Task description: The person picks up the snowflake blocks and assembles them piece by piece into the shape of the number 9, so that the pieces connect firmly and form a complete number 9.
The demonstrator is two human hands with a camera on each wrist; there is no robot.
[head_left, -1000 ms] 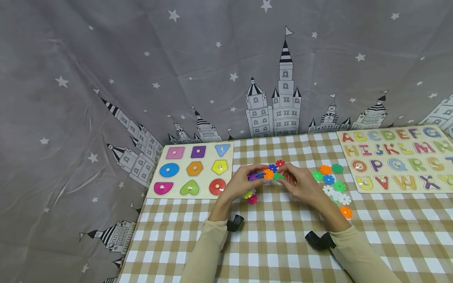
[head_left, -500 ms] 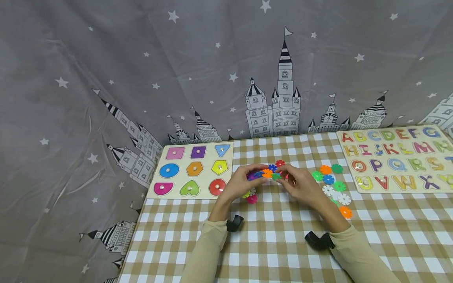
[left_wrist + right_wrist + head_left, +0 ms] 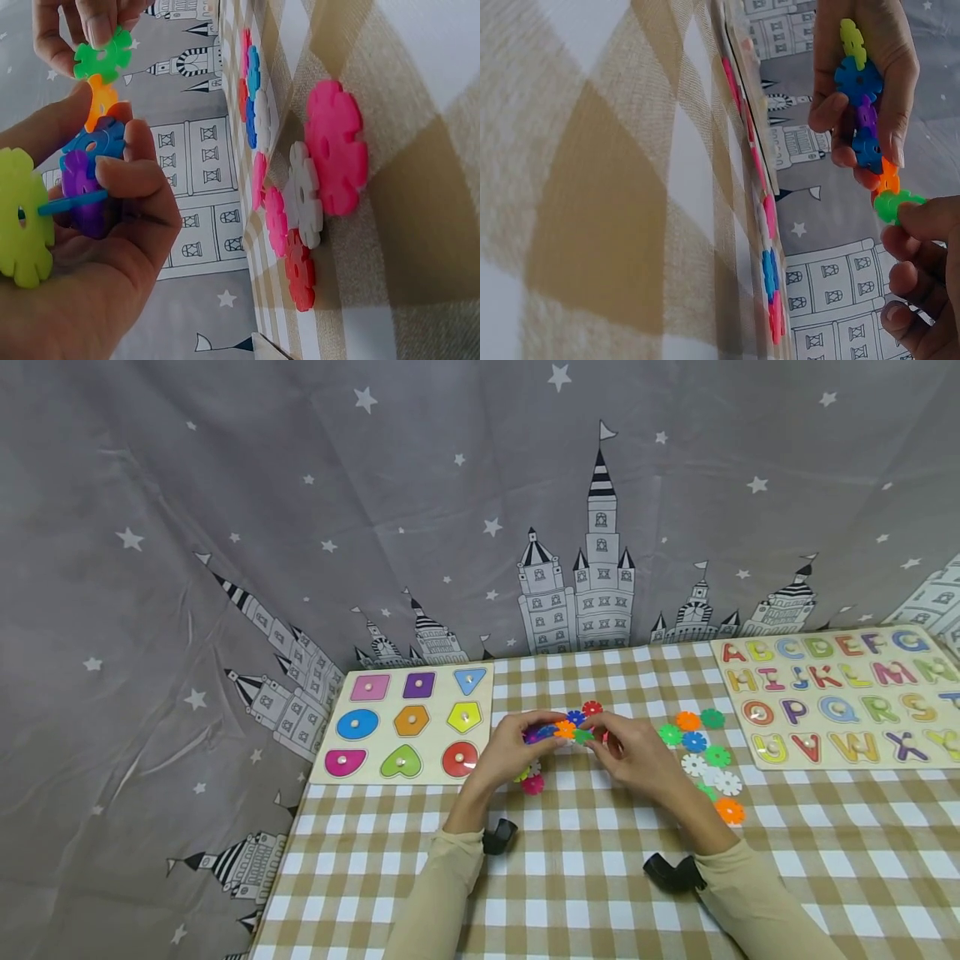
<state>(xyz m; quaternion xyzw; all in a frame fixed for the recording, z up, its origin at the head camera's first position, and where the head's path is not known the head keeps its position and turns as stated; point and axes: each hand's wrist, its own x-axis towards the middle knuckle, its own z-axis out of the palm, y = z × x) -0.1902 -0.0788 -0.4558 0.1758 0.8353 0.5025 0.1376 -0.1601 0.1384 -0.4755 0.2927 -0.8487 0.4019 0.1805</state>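
Observation:
My left hand (image 3: 504,752) holds a chain of several notched flower-shaped plastic discs joined edge to edge. In the right wrist view the chain runs from a yellow disc (image 3: 853,43) through a blue disc (image 3: 857,81), a purple disc (image 3: 866,116) and another blue one to an orange disc (image 3: 887,177). At its end a green disc (image 3: 103,55) is pinched between thumb and fingers of my right hand (image 3: 637,756), its edge against the orange one. The left fingers curl round the blue and purple part. Both hands are raised above the checked tablecloth (image 3: 570,877).
Loose discs, among them a pink one (image 3: 336,148) and a white one (image 3: 304,193), lie under and behind the hands. Another loose group, with an orange disc (image 3: 730,811), lies to the right. A shape puzzle board (image 3: 386,774) stands left, an alphabet board (image 3: 817,760) right.
Both hands keep their hold on the discs and have hardly moved. The head view has shifted very slightly.

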